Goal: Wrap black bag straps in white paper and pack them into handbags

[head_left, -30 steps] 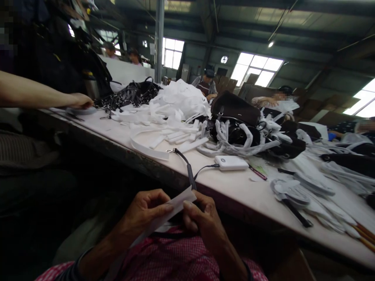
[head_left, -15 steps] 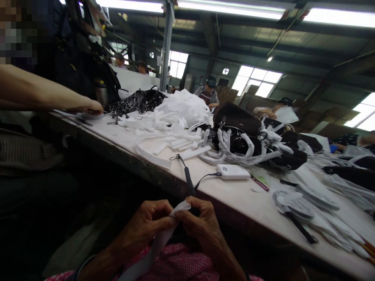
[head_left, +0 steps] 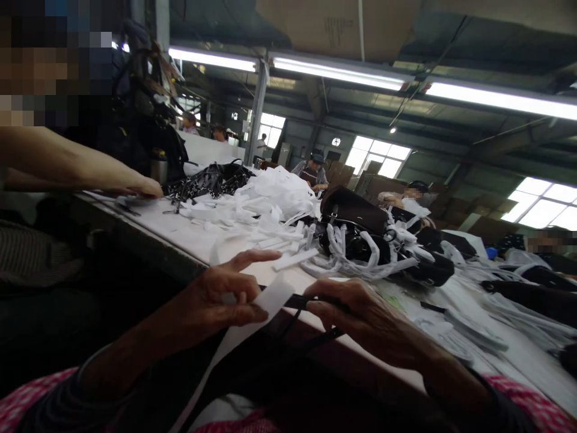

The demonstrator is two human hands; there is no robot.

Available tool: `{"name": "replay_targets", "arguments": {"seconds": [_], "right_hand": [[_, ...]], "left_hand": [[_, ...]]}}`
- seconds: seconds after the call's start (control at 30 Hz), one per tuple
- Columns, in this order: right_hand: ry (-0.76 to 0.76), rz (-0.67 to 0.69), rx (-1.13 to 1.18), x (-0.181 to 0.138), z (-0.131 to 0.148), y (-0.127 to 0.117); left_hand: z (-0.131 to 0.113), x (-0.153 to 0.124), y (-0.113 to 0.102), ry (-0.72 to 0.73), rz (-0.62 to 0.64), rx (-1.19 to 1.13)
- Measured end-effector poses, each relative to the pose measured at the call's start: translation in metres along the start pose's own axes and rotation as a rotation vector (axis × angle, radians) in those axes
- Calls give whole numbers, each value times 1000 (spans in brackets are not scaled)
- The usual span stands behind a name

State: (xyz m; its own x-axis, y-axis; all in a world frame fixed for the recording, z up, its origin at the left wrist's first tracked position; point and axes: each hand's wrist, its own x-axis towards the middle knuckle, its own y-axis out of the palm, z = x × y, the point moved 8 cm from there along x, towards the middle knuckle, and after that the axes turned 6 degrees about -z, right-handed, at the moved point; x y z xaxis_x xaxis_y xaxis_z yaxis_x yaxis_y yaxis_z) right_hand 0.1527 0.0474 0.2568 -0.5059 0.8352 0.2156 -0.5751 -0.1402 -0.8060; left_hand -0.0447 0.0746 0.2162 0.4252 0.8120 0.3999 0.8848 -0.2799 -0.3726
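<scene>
My left hand (head_left: pixel 225 294) pinches a white strip (head_left: pixel 274 300) between thumb and fingers, its index finger stretched out above. The strip's tail runs down toward my lap. Just right of it, my right hand (head_left: pixel 356 307) is closed on a black strap (head_left: pixel 296 301), whose near end lies at the strip's upper end. Part of the strap is covered by my fingers, and a darker length of it hangs below. Both hands are over the front edge of the pale table (head_left: pixel 180 231).
Beyond my hands lie a heap of white strips (head_left: pixel 274 192), black straps with metal clips (head_left: pixel 211 180) and dark bags with white-wrapped handles (head_left: pixel 356 210). At the left a co-worker's arm (head_left: pixel 81 159) reaches onto the table. White-wrapped straps (head_left: pixel 473 328) lie at the right.
My hands have moved up and apart, toward the table. The right hand has gone from the white strip to the black strap, while the left still holds the strip. The view has tilted up.
</scene>
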Motion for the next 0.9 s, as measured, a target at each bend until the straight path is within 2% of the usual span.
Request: {"name": "replay_targets", "arguments": {"seconds": [0.1, 0.17, 0.23, 0.3, 0.43, 0.47, 0.5, 0.53, 0.57, 0.63, 0.7, 0.8, 0.9], "right_hand": [[-60, 119, -105, 5, 11, -15], [-63, 185, -94, 6, 13, -24], [-71, 194, -47, 6, 14, -34], [-85, 74, -27, 4, 9, -47], [-84, -499, -56, -23, -17, -64], [-42, -599, -22, -35, -28, -58], [34, -621, 55, -44, -43, -44], [122, -577, 172, -52, -58, -24], [227, -454, 324, -57, -72, 5], [324, -258, 629, -64, -82, 59], [381, -253, 843, -66, -84, 90], [513, -369, 1023, -60, -91, 106], [537, -349, 1147, -48, -93, 102]], "left_hand": [[-16, 19, 39, 7, 293, -113], [-16, 27, 61, 1, 377, -200], [-11, 31, 78, -27, 388, -277], [-5, 29, 88, -62, 375, -361], [6, 20, 82, -93, 224, -404], [9, 17, 80, -97, 199, -365], [11, 13, 80, -99, 187, -316], [14, 9, 81, -104, 182, -274], [15, 5, 83, -106, 180, -245], [18, -3, 91, -116, 175, -211], [19, -11, 103, -123, 193, -185], [24, -24, 121, -136, 229, -174], [40, -36, 133, -215, 288, -332]]}}
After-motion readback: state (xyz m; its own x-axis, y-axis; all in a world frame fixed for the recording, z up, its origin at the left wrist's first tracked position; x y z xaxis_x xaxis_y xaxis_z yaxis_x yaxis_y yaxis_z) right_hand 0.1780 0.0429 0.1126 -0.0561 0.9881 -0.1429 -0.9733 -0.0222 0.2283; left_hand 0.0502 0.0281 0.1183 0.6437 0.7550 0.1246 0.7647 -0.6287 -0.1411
